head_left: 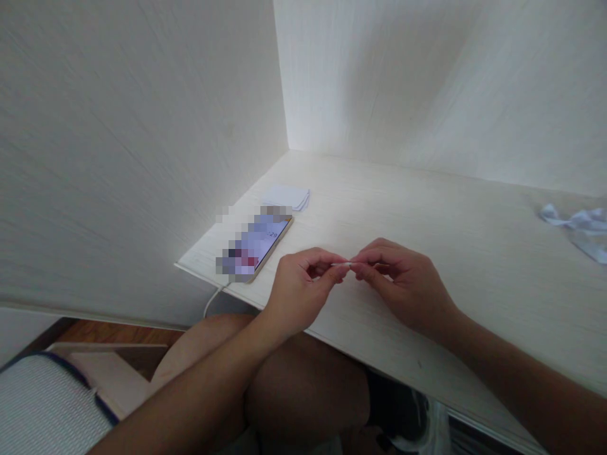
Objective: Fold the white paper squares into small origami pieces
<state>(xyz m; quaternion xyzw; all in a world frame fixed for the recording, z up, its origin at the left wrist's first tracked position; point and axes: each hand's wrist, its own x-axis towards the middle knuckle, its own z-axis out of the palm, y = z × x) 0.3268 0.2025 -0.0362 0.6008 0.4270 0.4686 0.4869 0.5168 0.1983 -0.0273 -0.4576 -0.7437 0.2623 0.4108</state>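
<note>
My left hand (302,285) and my right hand (403,281) meet fingertip to fingertip just above the white desk (408,208). Between thumb and forefinger of both hands is a thin white strip (342,263), seen nearly edge-on, which looks like folded paper. Most of it is hidden by the fingers. To the left of my left hand lies a phone (269,243) with its screen lit, partly blurred out. Behind the phone rests a small stack of white paper sheets (287,197).
Twisted white paper pieces (581,222) lie at the far right of the desk. A white cable (212,301) runs from the phone over the front edge. Panels (227,120) rise at the left and back. My legs are under the desk; a mesh-covered seat (47,404) is lower left.
</note>
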